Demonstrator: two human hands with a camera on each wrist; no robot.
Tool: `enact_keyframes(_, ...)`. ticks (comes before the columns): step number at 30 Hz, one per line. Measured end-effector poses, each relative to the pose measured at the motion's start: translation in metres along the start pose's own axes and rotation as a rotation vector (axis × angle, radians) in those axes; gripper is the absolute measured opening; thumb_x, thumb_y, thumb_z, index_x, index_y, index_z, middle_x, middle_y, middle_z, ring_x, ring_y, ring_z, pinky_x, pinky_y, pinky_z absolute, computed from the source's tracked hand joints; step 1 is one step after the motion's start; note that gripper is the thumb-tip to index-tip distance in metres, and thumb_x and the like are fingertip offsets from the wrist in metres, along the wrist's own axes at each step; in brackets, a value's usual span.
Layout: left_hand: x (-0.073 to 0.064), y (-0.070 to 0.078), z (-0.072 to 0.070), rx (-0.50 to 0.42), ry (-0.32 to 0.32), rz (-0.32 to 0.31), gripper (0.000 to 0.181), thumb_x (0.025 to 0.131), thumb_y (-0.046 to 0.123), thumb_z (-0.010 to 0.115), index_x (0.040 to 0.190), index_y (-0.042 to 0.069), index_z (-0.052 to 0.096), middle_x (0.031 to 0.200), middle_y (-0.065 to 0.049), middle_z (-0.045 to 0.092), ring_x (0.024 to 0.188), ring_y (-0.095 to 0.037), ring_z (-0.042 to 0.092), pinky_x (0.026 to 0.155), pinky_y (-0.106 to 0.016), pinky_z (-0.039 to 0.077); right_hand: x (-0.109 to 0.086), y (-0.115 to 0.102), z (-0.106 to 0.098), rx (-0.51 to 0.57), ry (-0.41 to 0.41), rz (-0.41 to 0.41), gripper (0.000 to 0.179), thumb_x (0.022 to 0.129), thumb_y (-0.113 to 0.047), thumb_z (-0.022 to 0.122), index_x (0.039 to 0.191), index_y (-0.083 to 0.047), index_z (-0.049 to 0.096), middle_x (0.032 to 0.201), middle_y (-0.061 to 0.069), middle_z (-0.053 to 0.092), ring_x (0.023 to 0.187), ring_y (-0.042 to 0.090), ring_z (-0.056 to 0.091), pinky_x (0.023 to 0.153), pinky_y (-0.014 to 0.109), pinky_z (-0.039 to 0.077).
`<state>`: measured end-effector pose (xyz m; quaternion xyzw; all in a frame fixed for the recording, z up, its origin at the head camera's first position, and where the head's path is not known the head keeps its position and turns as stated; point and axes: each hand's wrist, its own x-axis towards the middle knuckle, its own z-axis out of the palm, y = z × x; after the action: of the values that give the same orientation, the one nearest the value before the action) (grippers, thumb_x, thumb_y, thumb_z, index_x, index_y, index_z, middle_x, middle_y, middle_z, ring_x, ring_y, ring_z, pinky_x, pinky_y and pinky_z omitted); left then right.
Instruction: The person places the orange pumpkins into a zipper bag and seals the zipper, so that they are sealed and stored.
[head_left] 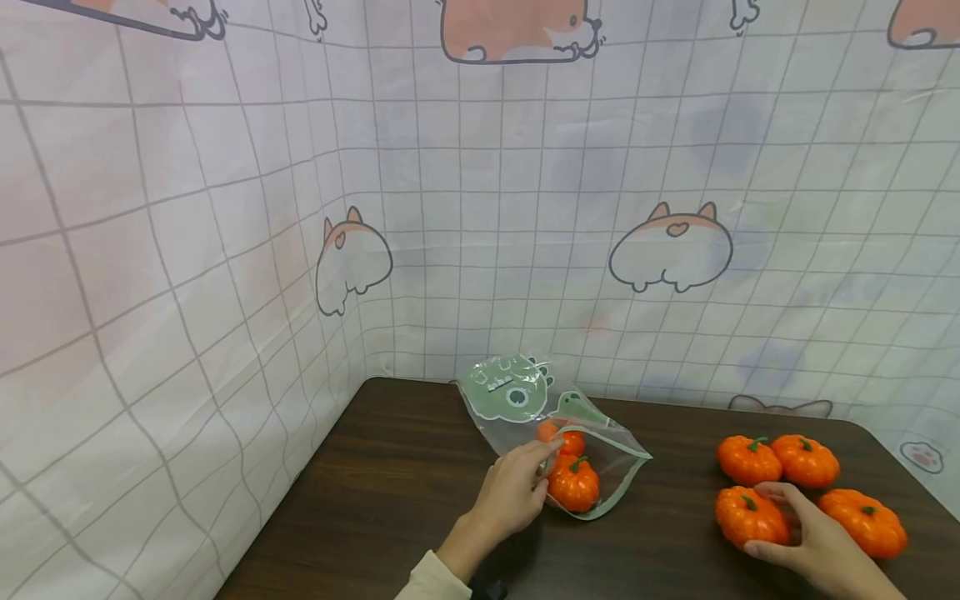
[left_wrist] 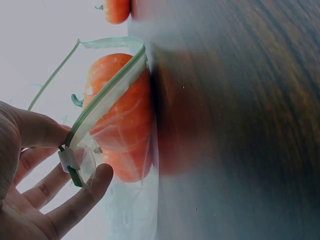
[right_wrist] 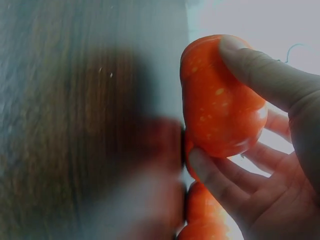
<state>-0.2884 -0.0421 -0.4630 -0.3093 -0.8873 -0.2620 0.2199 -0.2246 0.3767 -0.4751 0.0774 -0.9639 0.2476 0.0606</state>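
Note:
A clear zip bag (head_left: 618, 492) with green trim and green cartoon prints lies on the table, its mouth toward me. Inside it sit small orange pumpkins, one (head_left: 574, 487) near the opening and others behind, partly covered by my fingers. My left hand (head_left: 510, 492) pinches the bag's zip edge near the white slider (left_wrist: 69, 158), holding the mouth up. On the right, my right hand (head_left: 821, 546) grips an orange pumpkin (head_left: 744, 517) from its right side. In the right wrist view the thumb and fingers span that pumpkin (right_wrist: 220, 100).
Two more pumpkins stand behind the gripped one, a left one (head_left: 748, 460) and a right one (head_left: 806, 461); another pumpkin (head_left: 864, 523) lies beyond my right hand. The dark wooden table (head_left: 360, 492) meets a grid-patterned cloth (head_left: 495, 250) at the back and left.

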Motion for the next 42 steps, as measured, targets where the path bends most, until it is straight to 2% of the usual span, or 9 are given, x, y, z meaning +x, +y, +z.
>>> enact_keyframes(3,0.000,0.000,0.000,0.001,-0.005,-0.002,0.058,0.081,0.000,0.073,0.137,0.016,0.066,0.111,0.006,0.072,0.082,-0.006,0.058,0.069,-0.020,0.049,0.000,-0.006,0.000,-0.009,0.009,-0.003,0.085,0.082,-0.052,0.081,0.142,-0.005,0.045,0.140,0.026,0.057,0.115,0.046,0.063,0.080,0.042,0.056)
enact_keyframes(6,0.000,0.000,0.000,0.003,-0.007,-0.005,0.058,0.082,0.001,0.073,0.137,0.017,0.066,0.112,0.006,0.072,0.082,-0.006,0.057,0.069,-0.020,0.049,0.001,-0.012,-0.001,-0.002,0.009,-0.014,0.083,0.083,-0.049,0.081,0.143,-0.005,0.046,0.140,0.026,0.058,0.114,0.043,0.064,0.077,0.035,0.055)
enact_keyframes(13,0.000,0.000,0.000,0.008,-0.004,-0.003,0.057,0.082,0.001,0.073,0.137,0.017,0.066,0.110,0.006,0.072,0.079,-0.005,0.054,0.067,-0.019,0.046,0.003,-0.027,0.001,0.063,0.006,-0.053,0.079,0.083,-0.041,0.083,0.144,-0.007,0.045,0.142,0.025,0.055,0.110,0.038,0.066,0.074,0.025,0.055)
enact_keyframes(18,0.000,0.000,-0.001,0.008,-0.005,-0.005,0.057,0.082,0.001,0.074,0.137,0.017,0.066,0.111,0.007,0.073,0.080,-0.005,0.055,0.067,-0.019,0.047,0.004,-0.034,0.005,0.099,0.021,-0.089,0.078,0.082,-0.040,0.084,0.143,-0.011,0.046,0.141,0.021,0.056,0.103,-0.002,0.062,0.074,0.021,0.055)
enact_keyframes(21,0.000,0.001,-0.001,0.006,-0.005,-0.006,0.057,0.082,0.001,0.074,0.137,0.017,0.066,0.111,0.006,0.073,0.080,-0.006,0.055,0.068,-0.020,0.047,0.005,-0.039,0.007,0.116,0.025,-0.110,0.077,0.081,-0.039,0.085,0.142,-0.011,0.047,0.139,0.020,0.058,0.100,-0.015,0.054,0.076,0.019,0.054)
enact_keyframes(28,0.000,0.001,-0.002,0.008,0.000,-0.005,0.057,0.082,0.002,0.074,0.136,0.016,0.066,0.110,0.006,0.072,0.079,-0.006,0.054,0.066,-0.019,0.046,0.008,-0.052,0.009,0.147,0.013,-0.141,0.073,0.081,-0.038,0.085,0.140,-0.012,0.049,0.138,0.018,0.059,0.100,-0.013,0.056,0.078,0.020,0.054)
enact_keyframes(35,0.000,0.001,-0.003,0.008,-0.002,-0.009,0.057,0.082,0.002,0.074,0.136,0.017,0.066,0.113,0.006,0.073,0.080,-0.006,0.056,0.067,-0.020,0.048,0.009,-0.065,0.013,0.185,0.031,-0.206,0.070,0.080,-0.033,0.086,0.137,-0.012,0.052,0.131,0.014,0.065,0.099,-0.010,0.059,0.076,0.020,0.054)
enact_keyframes(42,0.000,0.001,-0.003,-0.008,-0.002,-0.012,0.059,0.082,0.000,0.074,0.137,0.017,0.066,0.110,0.006,0.072,0.076,-0.005,0.052,0.063,-0.017,0.043,0.013,-0.077,0.016,0.225,-0.015,-0.206,0.071,0.081,-0.035,0.085,0.139,-0.012,0.051,0.134,0.015,0.062,0.100,-0.008,0.061,0.078,0.021,0.056)
